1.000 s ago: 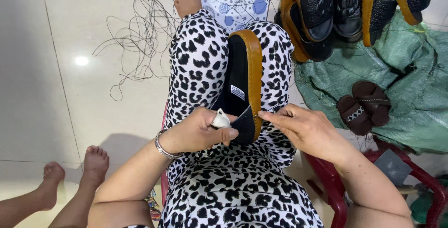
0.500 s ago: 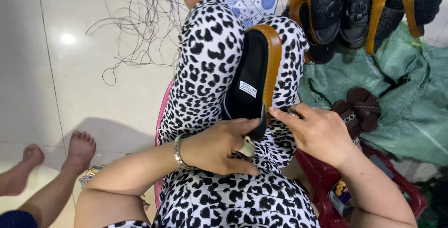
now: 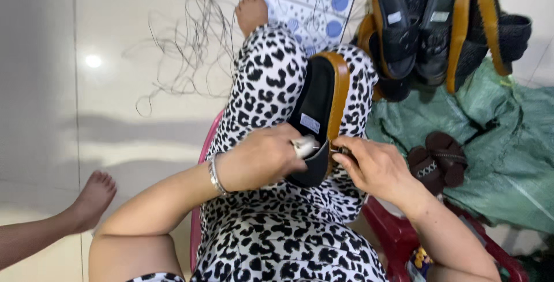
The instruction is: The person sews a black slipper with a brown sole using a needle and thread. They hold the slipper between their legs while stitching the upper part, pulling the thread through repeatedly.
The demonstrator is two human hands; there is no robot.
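Sandal (image 3: pixel 321 114) tilted further upright since earlier, left hand (image 3: pixel 262 158) grip clamped on its heel, right hand (image 3: pixel 369 163) pinching its edge.

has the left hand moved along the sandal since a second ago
Cannot tell. The camera shifts; the left hand stays at the heel end of the black sandal on the lap, as before.

A small white rectangular label (image 3: pixel 310 123) sits on the black insole of the sandal (image 3: pixel 320 114) lying on the person's lap, just above the left hand (image 3: pixel 262 158). Two more pale rectangular labels show on the insoles of the stacked black sandals at the top right, one (image 3: pixel 395 17) to the left and one (image 3: pixel 440 16) beside it. Their print is too small to tell.
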